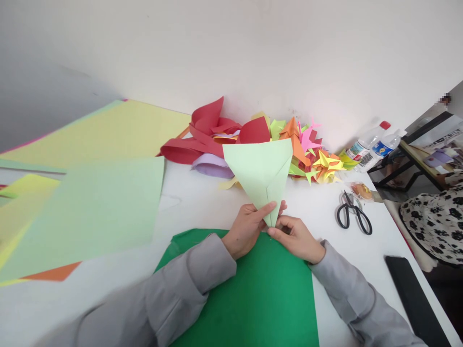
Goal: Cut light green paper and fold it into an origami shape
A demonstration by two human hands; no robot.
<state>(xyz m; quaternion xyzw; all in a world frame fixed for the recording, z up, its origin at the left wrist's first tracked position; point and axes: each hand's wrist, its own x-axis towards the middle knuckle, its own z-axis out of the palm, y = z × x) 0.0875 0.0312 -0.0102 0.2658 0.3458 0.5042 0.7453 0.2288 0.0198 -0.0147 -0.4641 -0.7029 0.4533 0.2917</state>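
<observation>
A pale green paper folded into a cone shape [261, 169] stands upright above a dark green sheet [253, 294] on the white table [202, 202]. My left hand [247, 227] pinches the cone's narrow lower tip from the left, thumb across the front. From the right, my right hand [294, 237] grips the same tip with curled fingers. Both sleeves are grey.
Large pale green [90, 212] and yellow [108, 130] sheets lie at the left. Folded paper shapes, red [210, 130] and multicoloured [314, 154], are heaped against the wall. Black scissors [352, 214], two plastic bottles [376, 142] and a black flat object [415, 299] lie at the right. A person in patterned cloth [434, 221] sits far right.
</observation>
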